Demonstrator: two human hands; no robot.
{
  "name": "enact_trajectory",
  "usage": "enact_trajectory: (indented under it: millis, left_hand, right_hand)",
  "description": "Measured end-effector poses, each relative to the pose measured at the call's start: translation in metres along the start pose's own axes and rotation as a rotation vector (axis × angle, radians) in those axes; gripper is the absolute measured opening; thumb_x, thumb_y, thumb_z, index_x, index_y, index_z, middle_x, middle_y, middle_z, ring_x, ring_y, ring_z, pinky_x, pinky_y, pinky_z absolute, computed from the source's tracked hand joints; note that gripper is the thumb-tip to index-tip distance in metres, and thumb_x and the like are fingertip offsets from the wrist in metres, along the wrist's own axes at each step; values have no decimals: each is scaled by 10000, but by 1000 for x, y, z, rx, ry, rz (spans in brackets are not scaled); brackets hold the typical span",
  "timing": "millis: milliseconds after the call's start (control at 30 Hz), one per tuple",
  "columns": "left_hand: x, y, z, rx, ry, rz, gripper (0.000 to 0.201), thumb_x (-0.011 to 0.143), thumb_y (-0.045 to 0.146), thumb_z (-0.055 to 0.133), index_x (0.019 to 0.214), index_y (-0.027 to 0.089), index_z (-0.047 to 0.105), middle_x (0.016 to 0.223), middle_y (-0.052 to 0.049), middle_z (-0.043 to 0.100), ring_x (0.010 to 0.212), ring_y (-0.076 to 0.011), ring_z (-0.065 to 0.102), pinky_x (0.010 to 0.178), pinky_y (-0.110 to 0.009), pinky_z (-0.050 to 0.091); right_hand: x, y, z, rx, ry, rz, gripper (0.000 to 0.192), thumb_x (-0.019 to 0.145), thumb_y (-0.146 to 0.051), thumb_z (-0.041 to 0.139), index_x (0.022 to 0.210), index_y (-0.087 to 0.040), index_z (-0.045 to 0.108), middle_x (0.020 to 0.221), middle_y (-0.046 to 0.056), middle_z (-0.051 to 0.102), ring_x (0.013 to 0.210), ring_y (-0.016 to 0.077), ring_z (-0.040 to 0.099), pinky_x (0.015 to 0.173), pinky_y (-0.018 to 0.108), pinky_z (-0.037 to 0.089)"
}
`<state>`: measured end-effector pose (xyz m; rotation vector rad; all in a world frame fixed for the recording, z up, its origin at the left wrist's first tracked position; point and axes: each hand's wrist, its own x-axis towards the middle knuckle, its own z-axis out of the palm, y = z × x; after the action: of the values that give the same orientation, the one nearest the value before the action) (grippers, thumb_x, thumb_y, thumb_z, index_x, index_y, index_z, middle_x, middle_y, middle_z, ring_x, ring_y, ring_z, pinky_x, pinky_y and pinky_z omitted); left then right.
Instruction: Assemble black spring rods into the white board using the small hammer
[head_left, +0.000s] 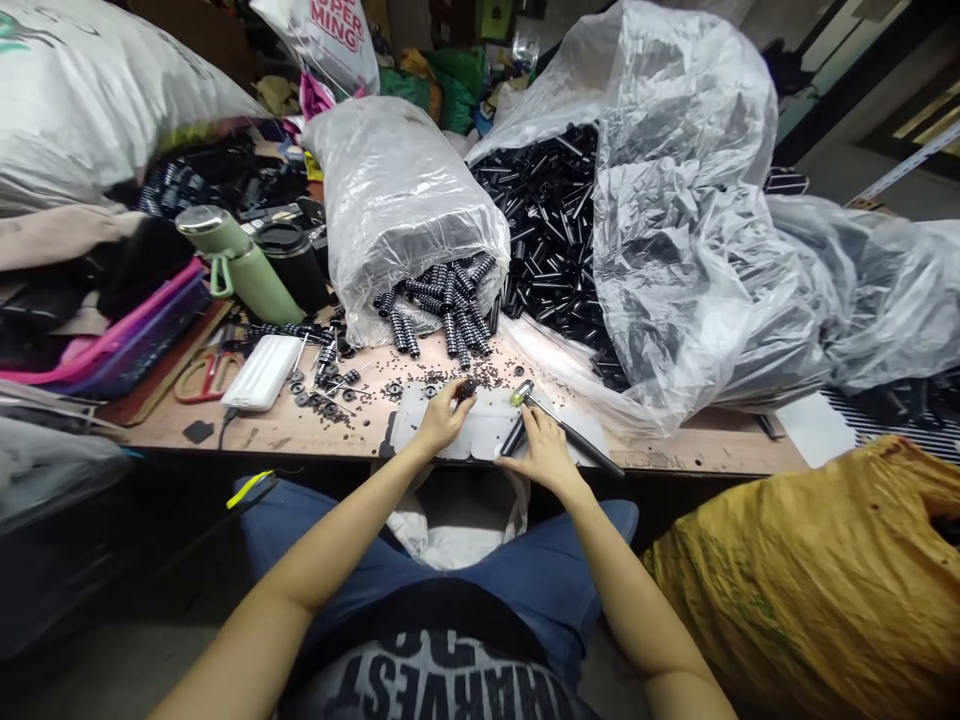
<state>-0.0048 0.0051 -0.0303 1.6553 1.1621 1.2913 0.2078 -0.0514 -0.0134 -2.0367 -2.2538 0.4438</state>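
Left hand (pixel 442 418) pinched shut on a small black part (pixel 469 387), right hand (pixel 541 450) closed round a dark rod (pixel 516 432), both over the grey plate (pixel 487 425) at the table's (pixel 300 435) near edge. Hemmed behind by plastic bags (pixel 405 210) of black pieces; little bare room beside.

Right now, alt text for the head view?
A seated person's left hand pinches a small black part while the right hand holds a black tube over a pale mat at a wooden bench's edge. Behind stand clear bags of black tubes and ribbed grips, plus a green flask and scissors.
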Motion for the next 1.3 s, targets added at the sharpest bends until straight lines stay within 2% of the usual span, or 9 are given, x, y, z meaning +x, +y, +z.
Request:
enact_trajectory:
  millis: [100,233,400,567,700,900,1167,1233,1300]
  left_hand:
    - [10,0,17,-376,14,-232,380,887,436,514,1170,183,519,827,-21,585,646,-122,569,631,-266,490]
    - [8,15,15,-727,8,-450,414,846,531,541,1055,174,559,662,37,503,438,-60,444,396,-179,339]
    - [4,38,8,-795,-41,-559,448,806,480,574,1096,140,603,535,60,497,324,-51,378,325,-172,245]
    - [2,47,14,-821,68,-590,307,735,370,639,912,120,650,582,16,585,438,-86,535,423,-187,410]
    - [0,56,16,-836,22,-691,286,734,393,650,837,129,615,562,1,588,441,-136,576,445,-246,481]
    - [1,66,15,-795,-15,-761,255,798,363,627,769,112,591,543,-19,578,424,-129,571,421,-231,482]
    - [7,52,17,-717,-71,-871,283,846,375,611,833,93,631,565,-27,575,471,-118,570,485,-244,518]
    - [4,46,18,-621,-103,-815,292,877,360,559,948,91,648,643,-45,603,534,-133,597,549,-279,542]
    - [-1,38,21,-394,-119,-600,319,867,338,569,1084,118,645,812,-73,636,683,-164,635,673,-328,558]
  right_hand:
    - [-2,0,-1,63,-16,6,1099,648,-541,725,1495,-153,142,1498,206,268,1394,356,243,1108,527,239]
    - [-6,3,-4,272,15,-125,1166,645,-400,751,1503,-159,0,1530,202,175,1433,317,167,1153,490,214]
    - [-2,-18,-16,508,163,-380,1206,570,-488,828,1484,-211,92,1498,174,228,1412,330,229,1138,503,287]
    - [13,-47,-25,587,230,-618,1200,567,-492,839,1473,-218,101,1493,170,253,1421,328,222,1146,496,289]
    - [21,-53,-23,640,240,-704,1154,595,-471,832,1470,-214,124,1497,163,253,1423,301,227,1170,465,256]
    - [21,-51,-10,732,228,-575,1127,564,-468,841,1445,-206,189,1432,152,311,1373,295,312,1151,454,296]
    - [18,-56,10,843,235,-421,1083,566,-423,825,1417,-203,191,1434,148,310,1347,282,353,1133,434,323]
    - [19,-55,17,815,270,-382,1069,563,-405,818,1411,-201,200,1425,150,328,1329,287,372,1121,439,333]
    - [23,-55,26,742,330,-305,1061,561,-384,805,1410,-189,200,1411,163,345,1318,305,376,1113,465,327]
